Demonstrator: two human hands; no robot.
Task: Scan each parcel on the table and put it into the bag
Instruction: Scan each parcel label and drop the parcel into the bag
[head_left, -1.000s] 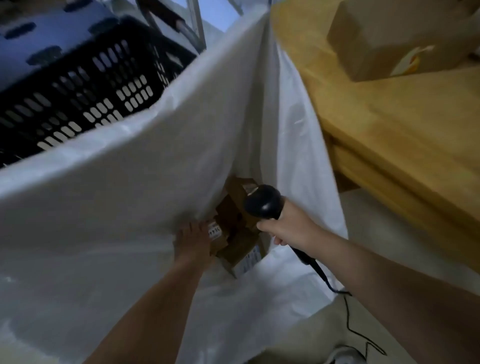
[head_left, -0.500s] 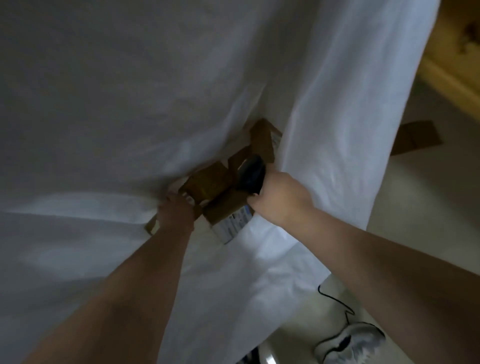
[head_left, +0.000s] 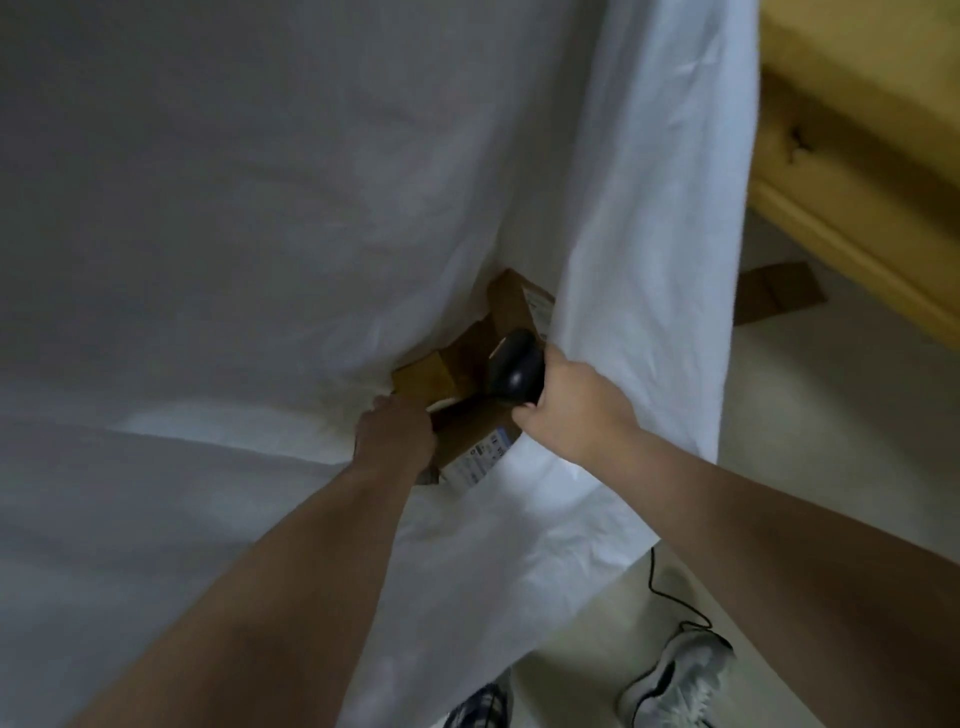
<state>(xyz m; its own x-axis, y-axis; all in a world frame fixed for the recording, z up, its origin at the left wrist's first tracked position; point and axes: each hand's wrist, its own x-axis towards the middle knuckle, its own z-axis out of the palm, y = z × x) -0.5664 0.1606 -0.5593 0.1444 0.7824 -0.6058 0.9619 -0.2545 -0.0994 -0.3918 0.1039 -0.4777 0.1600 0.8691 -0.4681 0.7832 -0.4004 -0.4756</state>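
A big white bag fills most of the head view, its mouth hanging open toward me. Deep inside lie brown cardboard parcels with white labels. My left hand reaches into the bag and grips the near edge of one labelled parcel; its fingertips are hidden behind the box. My right hand holds a black barcode scanner at the bag's right edge, just over the parcels.
The wooden table's edge runs along the upper right. A flat piece of cardboard lies on the floor beyond the bag. The scanner's cable trails down past my shoes.
The view has dropped toward the bag; the black basket and the parcel on the table have left it. Both hands have sunk deeper into the bag with the parcel and scanner.
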